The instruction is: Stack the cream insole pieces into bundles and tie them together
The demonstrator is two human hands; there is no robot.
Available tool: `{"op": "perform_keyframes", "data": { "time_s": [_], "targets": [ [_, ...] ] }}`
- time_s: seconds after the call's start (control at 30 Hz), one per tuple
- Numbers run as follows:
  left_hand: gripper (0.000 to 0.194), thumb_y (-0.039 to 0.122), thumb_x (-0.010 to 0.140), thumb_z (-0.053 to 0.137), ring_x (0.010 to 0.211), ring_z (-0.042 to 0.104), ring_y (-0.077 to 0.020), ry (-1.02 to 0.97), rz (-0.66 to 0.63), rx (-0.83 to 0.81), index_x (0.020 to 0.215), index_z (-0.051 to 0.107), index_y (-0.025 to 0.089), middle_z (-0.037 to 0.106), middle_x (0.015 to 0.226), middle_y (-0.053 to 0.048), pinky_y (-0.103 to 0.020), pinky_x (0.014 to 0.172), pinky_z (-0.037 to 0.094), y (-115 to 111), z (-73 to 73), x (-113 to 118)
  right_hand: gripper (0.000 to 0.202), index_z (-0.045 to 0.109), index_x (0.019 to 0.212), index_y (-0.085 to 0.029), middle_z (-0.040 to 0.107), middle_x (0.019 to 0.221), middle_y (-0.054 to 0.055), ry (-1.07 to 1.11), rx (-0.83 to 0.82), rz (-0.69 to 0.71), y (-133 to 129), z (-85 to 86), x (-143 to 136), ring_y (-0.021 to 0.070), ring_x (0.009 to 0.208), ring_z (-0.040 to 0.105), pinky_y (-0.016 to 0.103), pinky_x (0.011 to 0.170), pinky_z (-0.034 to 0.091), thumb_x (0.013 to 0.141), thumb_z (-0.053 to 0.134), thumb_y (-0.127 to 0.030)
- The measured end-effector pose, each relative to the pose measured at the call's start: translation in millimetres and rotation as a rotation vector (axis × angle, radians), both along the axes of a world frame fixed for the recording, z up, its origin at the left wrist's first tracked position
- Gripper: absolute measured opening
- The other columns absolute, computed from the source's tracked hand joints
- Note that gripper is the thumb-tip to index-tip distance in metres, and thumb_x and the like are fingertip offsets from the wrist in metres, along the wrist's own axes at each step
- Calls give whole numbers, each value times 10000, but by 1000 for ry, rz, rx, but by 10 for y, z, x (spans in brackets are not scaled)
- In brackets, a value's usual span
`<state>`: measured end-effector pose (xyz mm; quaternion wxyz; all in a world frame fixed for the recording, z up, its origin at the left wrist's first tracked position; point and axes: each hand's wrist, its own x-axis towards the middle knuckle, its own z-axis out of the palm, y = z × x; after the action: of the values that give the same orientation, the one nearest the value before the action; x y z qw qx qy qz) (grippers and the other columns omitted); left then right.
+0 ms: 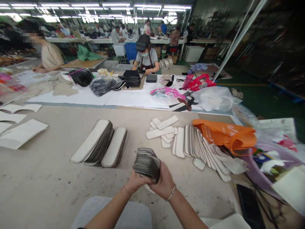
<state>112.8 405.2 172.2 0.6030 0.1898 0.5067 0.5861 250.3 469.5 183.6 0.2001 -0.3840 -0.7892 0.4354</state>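
Clamping the strip stack (pixel 145 163) from both sides, the left grip (pixel 136 182) and the right grip (pixel 165 182) are both closed on it, with the layered grey edges exposed above the fingers. The strip stack is located over the counter (pixel 54 190), inward from the middle of the near edge; whether its underside touches the surface cannot be determined. A bracelet (pixel 172 192) encircles the right wrist. Toward the left edge from the hands, a large pile (pixel 91 140) and a smaller pile (pixel 114 146) of white-faced, round-ended strips lie side by side, both slanted. Toward the right edge, a fanned row (pixel 202 151) of similar strips leans over in sequence, with loose strips (pixel 164 130) crossed over one another on its left. An orange bag (pixel 227 133) lies at the far end of the fanned row, beside a purple basin (pixel 256 170) at the right edge. A flat black object (pixel 250 205) lies near the near right corner. Curved white sheets (pixel 21 135) are positioned at the left edge. Beyond the far edge, a white-covered counter (pixel 114 98) carries a black stack (pixel 132 78), a clear plastic bag (pixel 213 98) and a red bag (pixel 202 82); a co-worker in a dark cap (pixel 146 58) is stationed behind it, head lowered.
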Motion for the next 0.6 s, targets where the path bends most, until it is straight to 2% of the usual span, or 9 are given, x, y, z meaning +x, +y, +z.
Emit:
{"op": "perform_keyframes", "data": {
  "time_s": [0.1,0.17,0.23,0.3,0.37,0.4,0.47,0.5,0.6],
  "targets": [
    [495,171,479,823,1029,575,-309,49,-55,30,951,678,143,682,1025,-93,-472,1005,378,-37,-8,-33,800,328,1346,-195,530,1144,105,-260,174,22,59,201,142,287,1047,473,392,949,348,607,627,-264],
    [497,232,540,806,1057,566,-301,90,-83,-31,1008,665,140,663,1085,-108,-460,981,397,-142,-134,-68,826,328,1358,-207,532,1101,114,-506,246,44,86,175,204,293,1017,472,396,904,344,584,619,-213],
    [473,261,546,804,972,605,-296,174,-100,-148,985,671,146,684,999,-106,-444,900,449,-319,-326,-131,879,314,1379,-225,530,1078,125,-719,258,86,90,6,231,303,1004,472,402,869,338,560,627,-166],
    [411,297,528,809,816,635,-289,332,-68,-276,893,685,155,687,814,-82,-439,812,479,-522,-502,-221,931,263,1412,-232,530,1079,132,-851,241,125,69,-238,246,299,1005,475,398,859,335,563,627,-126],
    [350,375,590,767,780,629,-283,625,17,-341,862,681,171,665,769,-74,-441,820,472,-670,-587,-310,967,188,1441,-241,518,1129,135,-863,240,138,29,-458,271,287,1036,466,402,905,312,588,627,-119],
    [343,404,644,726,837,622,-286,787,63,-316,897,674,177,665,827,-86,-443,867,453,-698,-588,-342,979,155,1449,-248,501,1177,135,-836,251,131,6,-536,288,284,1065,452,412,946,285,602,633,-135],
    [381,415,736,644,1033,569,-286,1071,100,-171,1043,637,188,637,1047,-114,-432,983,387,-635,-542,-371,990,123,1454,-262,457,1263,130,-765,272,113,-33,-618,322,288,1125,415,436,1020,209,623,655,-190],
    [422,400,766,616,1142,509,-282,1146,75,-73,1132,598,191,592,1169,-122,-425,1038,337,-547,-514,-370,1000,118,1455,-264,443,1285,128,-740,272,108,-47,-629,335,292,1143,401,446,1041,178,622,670,-215],
    [536,383,819,547,1344,288,-262,1180,-46,109,1312,464,187,406,1409,-111,-428,1123,206,-153,-520,-342,1017,114,1457,-249,443,1286,126,-703,258,98,-60,-605,357,297,1159,387,454,1057,157,620,691,-261]
  ]
}}
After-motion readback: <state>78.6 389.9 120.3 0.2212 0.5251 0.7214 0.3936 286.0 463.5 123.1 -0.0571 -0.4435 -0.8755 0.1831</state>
